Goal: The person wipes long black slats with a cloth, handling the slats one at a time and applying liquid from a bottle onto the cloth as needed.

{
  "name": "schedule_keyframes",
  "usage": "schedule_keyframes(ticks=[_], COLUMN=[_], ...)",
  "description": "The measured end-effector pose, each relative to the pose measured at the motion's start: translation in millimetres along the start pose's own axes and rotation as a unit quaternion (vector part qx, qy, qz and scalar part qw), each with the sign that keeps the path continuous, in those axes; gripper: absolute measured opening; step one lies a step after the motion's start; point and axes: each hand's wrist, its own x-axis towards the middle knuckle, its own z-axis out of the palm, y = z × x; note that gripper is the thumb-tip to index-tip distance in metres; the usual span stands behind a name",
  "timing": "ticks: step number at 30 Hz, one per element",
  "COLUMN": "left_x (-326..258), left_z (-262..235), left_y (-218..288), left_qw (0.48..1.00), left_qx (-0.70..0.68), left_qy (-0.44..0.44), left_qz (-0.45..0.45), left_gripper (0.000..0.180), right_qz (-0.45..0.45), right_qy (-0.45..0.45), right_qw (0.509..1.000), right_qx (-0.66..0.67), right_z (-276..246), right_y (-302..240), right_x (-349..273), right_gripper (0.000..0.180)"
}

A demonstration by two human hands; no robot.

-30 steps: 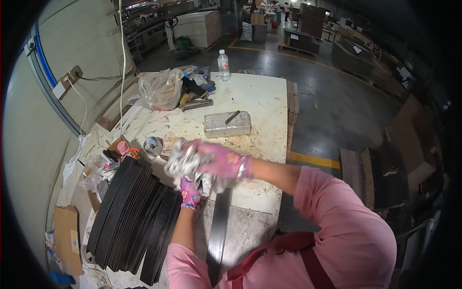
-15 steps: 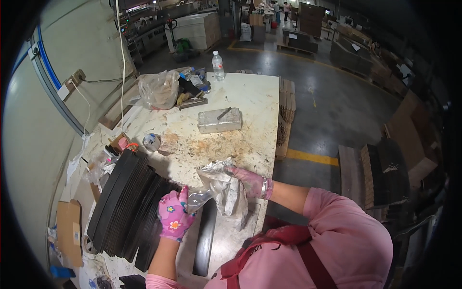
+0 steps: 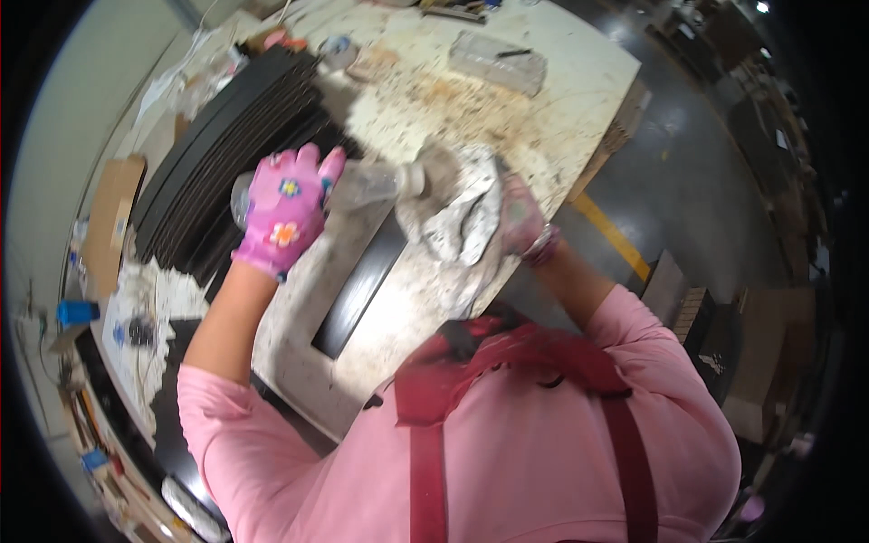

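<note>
My left hand point(image 3: 285, 213), in a pink flowered glove, is closed around a clear plastic bottle point(image 3: 367, 184). The bottle lies sideways, its pale cap end pointing right, close against a stained white rag point(image 3: 466, 208). My right hand point(image 3: 523, 220), in a worn pink glove, grips that rag from its right side; some fingers are hidden behind the cloth. Below the bottle, a single dark strip point(image 3: 362, 290) lies flat on the table. Left of it, partly behind my left hand, stands a row of several black curved strips point(image 3: 217, 136).
Farther back on the white table point(image 3: 398, 100) are a pale block point(image 3: 498, 63) with a small dark bar on top and a small round container point(image 3: 338, 52). A cardboard piece point(image 3: 118, 222) and a blue object point(image 3: 79, 312) sit at far left. The table's right edge drops to the floor.
My view has tilted down and turned. The bottle has gone from slanting beneath the rag to lying sideways, its cap end now showing beside the rag. Both hands keep their holds.
</note>
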Motion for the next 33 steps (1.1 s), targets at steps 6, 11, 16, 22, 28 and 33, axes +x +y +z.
schedule_keyframes(ticks=[6,11,16,22,28,33], left_x=[-3.4,-2.2,8.8,7.1,11.7,29.9], left_z=[-0.4,-6.7,-1.2,9.2,14.9,38.2], left_y=[7.6,9.5,9.2,4.3,9.7,23.7], left_qw=[1.0,1.0,0.999,0.996,0.998,0.986], left_qx=[-0.001,0.002,0.013,0.055,0.034,-0.133], left_qy=[0.005,-0.014,0.02,0.037,-0.022,-0.099], left_qz=[0.009,0.012,0.041,0.061,0.055,-0.028], left_gripper=[0.053,0.051,0.04,0.038,0.034,0.05], right_qz=[-0.091,-0.074,0.011,0.095,-0.028,-0.103], right_qy=[-0.019,-0.024,0.027,-0.109,-0.088,-0.07], right_qw=[0.977,0.976,0.998,0.983,0.989,0.985], right_qx=[-0.191,-0.203,-0.054,0.114,-0.115,-0.119], right_z=[-40.8,-60.4,-52.4,-43.7,-61.1,-67.7], right_y=[1.0,-0.4,16.5,16.2,15.5,13.0], right_x=[-8.5,-1.9,4.4,0.7,-1.9,-2.6], right_gripper=[0.047,0.043,0.047,0.046,0.039,0.037])
